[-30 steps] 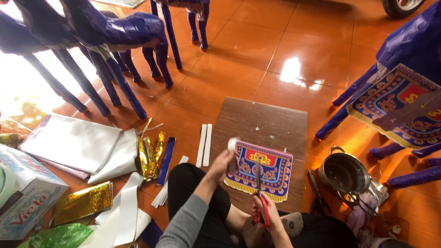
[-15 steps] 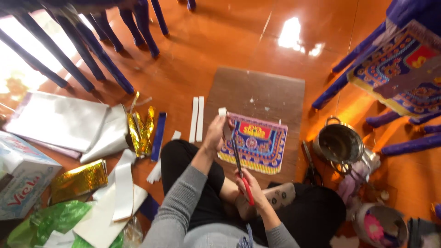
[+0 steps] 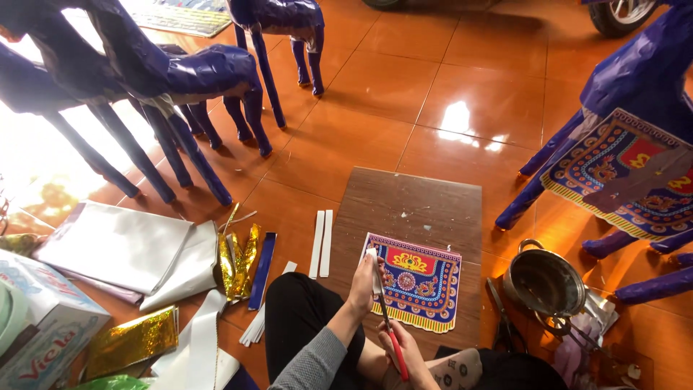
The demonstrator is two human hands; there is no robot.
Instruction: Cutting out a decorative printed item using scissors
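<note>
Noted at the near edge: left hand (image 3: 363, 278) and right hand (image 3: 404, 347), both bare, without rings or gloves. Left forearm covered by a grey ribbed knit sleeve (image 3: 309, 363), close-fitting, ending short of the wrist. Black trousers (image 3: 299, 318) seen over the folded legs, plain, unmarked. Pale grey-beige sock (image 3: 458, 368) with small dark printed motifs recorded near right. Right sleeve outside the frame.

You get bright daylight from the upper left — it blows out the floor (image 3: 43, 173) behind the purple legs (image 3: 180, 144). A white glare patch sits on the tiles ahead. Wide-angle bending shows at the edges; focus stays sharp.
</note>
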